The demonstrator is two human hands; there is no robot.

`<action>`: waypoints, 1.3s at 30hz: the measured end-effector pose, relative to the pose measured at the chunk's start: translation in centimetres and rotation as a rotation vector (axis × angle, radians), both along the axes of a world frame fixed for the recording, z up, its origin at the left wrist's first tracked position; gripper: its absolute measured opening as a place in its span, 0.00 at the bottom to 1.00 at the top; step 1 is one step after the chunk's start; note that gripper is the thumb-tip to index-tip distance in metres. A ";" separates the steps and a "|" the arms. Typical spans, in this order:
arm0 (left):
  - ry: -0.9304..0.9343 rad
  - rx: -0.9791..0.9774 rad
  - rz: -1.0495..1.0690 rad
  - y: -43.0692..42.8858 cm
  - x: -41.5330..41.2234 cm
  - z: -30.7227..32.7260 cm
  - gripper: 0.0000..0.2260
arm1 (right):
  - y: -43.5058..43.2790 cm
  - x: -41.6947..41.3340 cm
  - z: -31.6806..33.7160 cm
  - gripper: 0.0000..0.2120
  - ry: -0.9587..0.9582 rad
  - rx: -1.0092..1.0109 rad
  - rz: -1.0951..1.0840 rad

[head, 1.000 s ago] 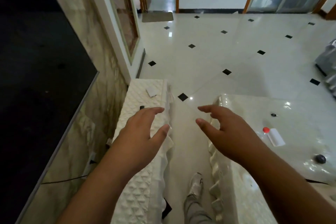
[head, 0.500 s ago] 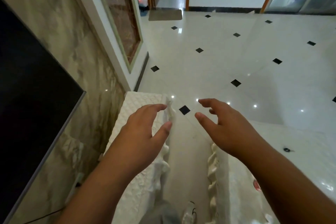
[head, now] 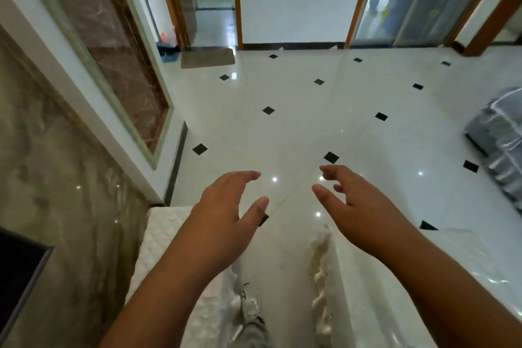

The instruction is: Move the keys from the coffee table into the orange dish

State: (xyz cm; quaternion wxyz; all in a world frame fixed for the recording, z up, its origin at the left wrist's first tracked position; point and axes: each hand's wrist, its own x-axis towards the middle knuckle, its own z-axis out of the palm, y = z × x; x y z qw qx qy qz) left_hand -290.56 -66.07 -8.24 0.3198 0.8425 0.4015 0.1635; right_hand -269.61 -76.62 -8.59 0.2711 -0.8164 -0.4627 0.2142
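My left hand (head: 223, 215) and my right hand (head: 358, 209) are both held out in front of me with fingers spread, and neither holds anything. They hover over the gap between two pieces of furniture. The glossy white coffee table (head: 401, 271) lies at the lower right, under my right forearm; only its near corner shows. No keys and no orange dish are in view.
A white quilted cabinet top (head: 166, 237) sits at the lower left against a marble wall with a dark screen (head: 17, 271). White tiled floor (head: 296, 121) stretches ahead to doorways. A plastic-wrapped grey seat (head: 500, 135) stands at the right. My shoe (head: 250, 301) shows below.
The view has tilted up: the coffee table's top with its small items has slid out of frame and more floor and doorways show. Both hands stay empty, spread, in the same pose.
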 end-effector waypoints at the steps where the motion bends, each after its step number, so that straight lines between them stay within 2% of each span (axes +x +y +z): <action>1: -0.008 0.006 -0.020 1.9 0.7 0.4 0.22 | 1.5 0.6 0.5 0.28 -0.010 0.006 -0.019; 9: -0.001 0.041 -0.097 15.1 4.8 1.4 0.23 | 11.8 3.4 1.5 0.27 -0.079 0.009 -0.082; 14: -0.028 -0.004 -0.075 18.7 4.6 0.3 0.23 | 16.0 3.1 0.4 0.27 -0.091 -0.085 -0.032; 25: 0.001 -0.003 0.022 25.2 5.6 -1.0 0.21 | 25.6 6.2 -0.9 0.27 -0.052 -0.059 0.106; 31: 0.023 0.029 0.017 29.9 11.1 -0.5 0.22 | 31.1 11.3 -1.5 0.27 -0.022 -0.009 0.126; 39: 0.061 0.131 -0.085 36.6 24.6 2.1 0.19 | 36.2 23.8 -1.3 0.27 0.048 0.046 0.008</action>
